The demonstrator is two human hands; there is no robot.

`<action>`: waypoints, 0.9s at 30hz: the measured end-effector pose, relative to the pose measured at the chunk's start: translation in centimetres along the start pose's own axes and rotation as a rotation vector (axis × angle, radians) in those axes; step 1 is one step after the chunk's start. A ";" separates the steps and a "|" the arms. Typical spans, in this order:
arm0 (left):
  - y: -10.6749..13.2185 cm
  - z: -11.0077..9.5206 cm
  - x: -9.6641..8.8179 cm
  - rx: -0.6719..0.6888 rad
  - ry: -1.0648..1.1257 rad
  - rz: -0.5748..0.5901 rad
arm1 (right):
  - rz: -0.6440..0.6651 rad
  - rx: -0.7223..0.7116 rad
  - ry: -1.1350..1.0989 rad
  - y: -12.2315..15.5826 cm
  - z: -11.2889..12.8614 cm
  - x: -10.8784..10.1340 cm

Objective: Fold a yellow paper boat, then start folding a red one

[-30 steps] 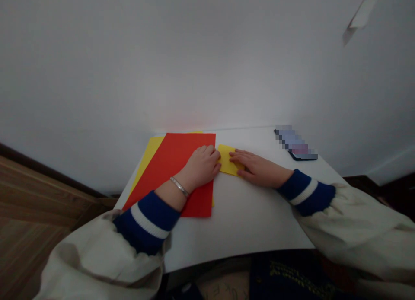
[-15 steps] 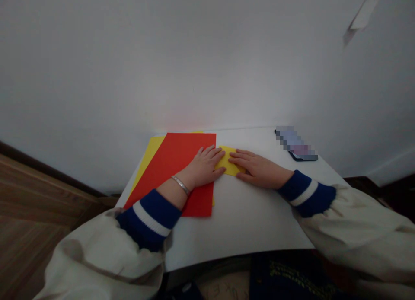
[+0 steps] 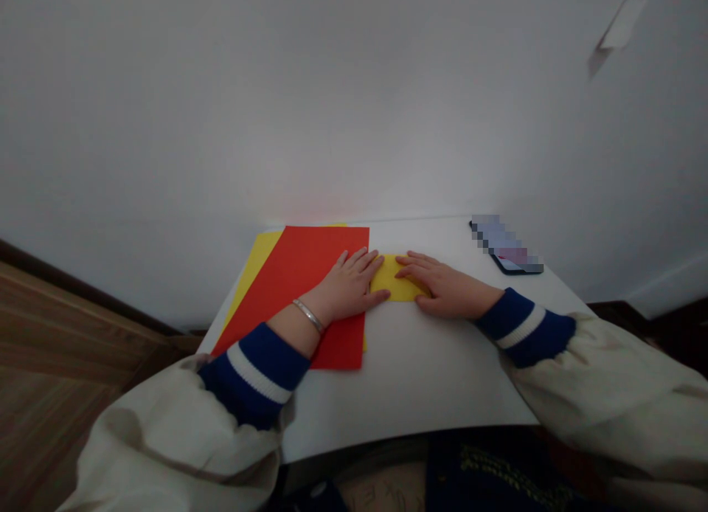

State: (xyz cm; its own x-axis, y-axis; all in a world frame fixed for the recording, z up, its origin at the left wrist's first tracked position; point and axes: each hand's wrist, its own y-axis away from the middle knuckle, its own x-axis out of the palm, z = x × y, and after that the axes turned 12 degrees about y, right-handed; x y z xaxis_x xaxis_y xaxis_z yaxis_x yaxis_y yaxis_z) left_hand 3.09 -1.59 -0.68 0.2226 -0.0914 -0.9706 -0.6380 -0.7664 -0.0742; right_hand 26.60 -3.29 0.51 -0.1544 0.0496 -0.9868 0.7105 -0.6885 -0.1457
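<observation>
A small yellow piece of paper [image 3: 391, 282], seemingly folded, lies on the white tabletop between my hands. My left hand [image 3: 351, 282] rests palm down with its fingers spread, mostly over a red sheet [image 3: 326, 250]; its fingertips and thumb touch the yellow paper's left end. At the right end, my right hand [image 3: 442, 287] lies over the paper with fingers stretched out and the thumb apart at the near edge. Both hands cover the ends of the paper, so its full outline is hidden.
Larger yellow paper [image 3: 251, 265] shows from under the red sheet at the left. A phone [image 3: 509, 250] with a blurred screen lies at the table's back right. The white table [image 3: 425, 379] meets a pale wall behind; a wooden panel [image 3: 60, 364] stands at left.
My right hand has shifted slightly right, and more of the yellow paper shows between my hands. The paper sits straighter now. My left hand has stayed nearly still, its thumb reaching slightly further right.
</observation>
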 end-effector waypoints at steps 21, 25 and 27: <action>-0.4 -0.7 0.0 -0.107 -0.038 -0.051 | -0.012 0.022 0.012 -0.1 0.1 0.0; -0.4 -0.4 -0.3 -0.008 -0.013 -0.147 | -0.054 0.025 0.066 0.0 -0.1 0.3; -0.4 -0.3 -0.6 0.045 -0.021 -0.189 | -0.078 0.047 0.112 0.0 -0.3 0.4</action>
State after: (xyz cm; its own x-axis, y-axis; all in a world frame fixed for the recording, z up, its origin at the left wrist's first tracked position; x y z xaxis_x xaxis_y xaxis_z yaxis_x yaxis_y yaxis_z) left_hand 3.40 -1.43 0.03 0.3262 0.0654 -0.9430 -0.6186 -0.7396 -0.2653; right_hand 26.75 -3.06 0.04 -0.1281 0.1826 -0.9748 0.6663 -0.7122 -0.2209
